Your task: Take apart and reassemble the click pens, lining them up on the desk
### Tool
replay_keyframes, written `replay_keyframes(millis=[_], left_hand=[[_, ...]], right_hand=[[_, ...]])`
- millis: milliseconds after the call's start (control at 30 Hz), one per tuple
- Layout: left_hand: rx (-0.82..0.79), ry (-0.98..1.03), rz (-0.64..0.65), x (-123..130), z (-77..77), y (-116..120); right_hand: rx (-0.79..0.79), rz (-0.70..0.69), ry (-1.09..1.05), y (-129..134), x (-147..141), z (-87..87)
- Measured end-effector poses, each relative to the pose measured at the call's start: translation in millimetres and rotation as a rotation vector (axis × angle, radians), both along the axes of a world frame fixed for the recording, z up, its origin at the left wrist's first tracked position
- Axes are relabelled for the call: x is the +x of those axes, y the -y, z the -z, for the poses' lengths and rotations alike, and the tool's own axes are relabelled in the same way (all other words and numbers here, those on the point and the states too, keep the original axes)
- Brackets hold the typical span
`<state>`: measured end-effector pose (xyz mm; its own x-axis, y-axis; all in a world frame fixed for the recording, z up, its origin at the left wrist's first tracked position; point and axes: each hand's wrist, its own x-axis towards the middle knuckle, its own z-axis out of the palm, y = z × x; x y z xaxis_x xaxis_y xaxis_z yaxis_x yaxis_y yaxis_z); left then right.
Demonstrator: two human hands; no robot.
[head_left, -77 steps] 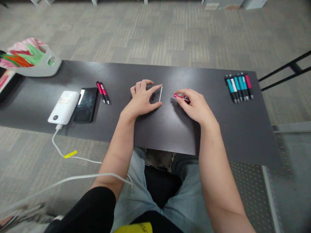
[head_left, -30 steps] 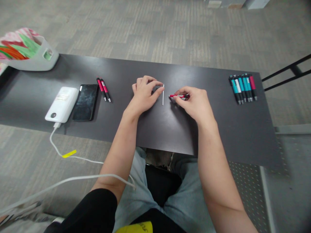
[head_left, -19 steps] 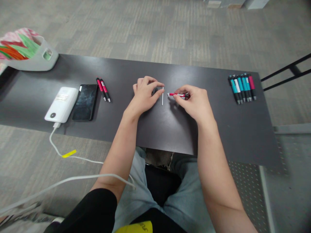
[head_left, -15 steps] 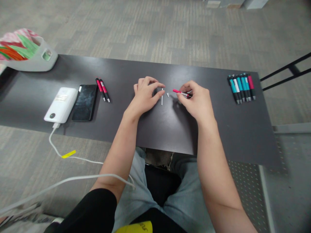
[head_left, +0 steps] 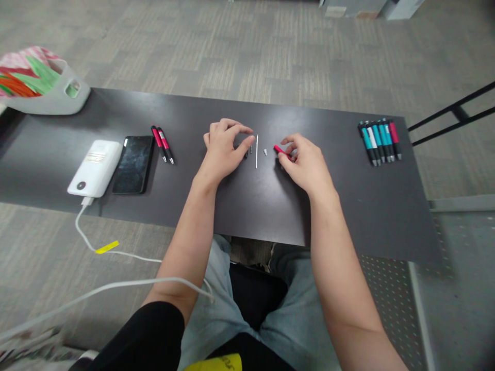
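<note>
Your right hand [head_left: 307,161] pinches the red barrel [head_left: 277,149]; your left hand [head_left: 222,150], half-open, seemingly empty, could brush the rod [head_left: 257,152] into rolling.

Long dark table [head_left: 263,206]

On it, left to right: a white basket [head_left: 65,104], a white device [head_left: 96,167] beside a black phone [head_left: 133,165], two red-and-black pens [head_left: 166,146], a thin white rod [head_left: 257,153], a small silver tip [head_left: 265,152], a row of pens [head_left: 379,141].
</note>
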<state>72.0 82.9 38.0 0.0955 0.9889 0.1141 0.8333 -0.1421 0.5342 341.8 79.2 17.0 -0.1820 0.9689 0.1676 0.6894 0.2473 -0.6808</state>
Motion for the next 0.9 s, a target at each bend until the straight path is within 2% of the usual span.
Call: replay_keyframes(millis=[333, 533, 667, 900], left_hand=[[0.004, -0.033, 0.006, -2, 2.2, -1], [-0.009, -0.002, 0.016, -1, -0.8, 0], [-0.026, 0.0, 0.044, 0, -2.5, 2], [-0.029, -0.008, 0.061, -1, 1.4, 0]], right_hand=[[-0.006, -0.047, -0.049, -1, 0, -1.1], [-0.065, 0.003, -0.078, 0, 11, -9.1], [-0.147, -0.038, -0.108, 3, 19, -13.7], [-0.166, -0.112, -0.106, 5, 15, -12.8]])
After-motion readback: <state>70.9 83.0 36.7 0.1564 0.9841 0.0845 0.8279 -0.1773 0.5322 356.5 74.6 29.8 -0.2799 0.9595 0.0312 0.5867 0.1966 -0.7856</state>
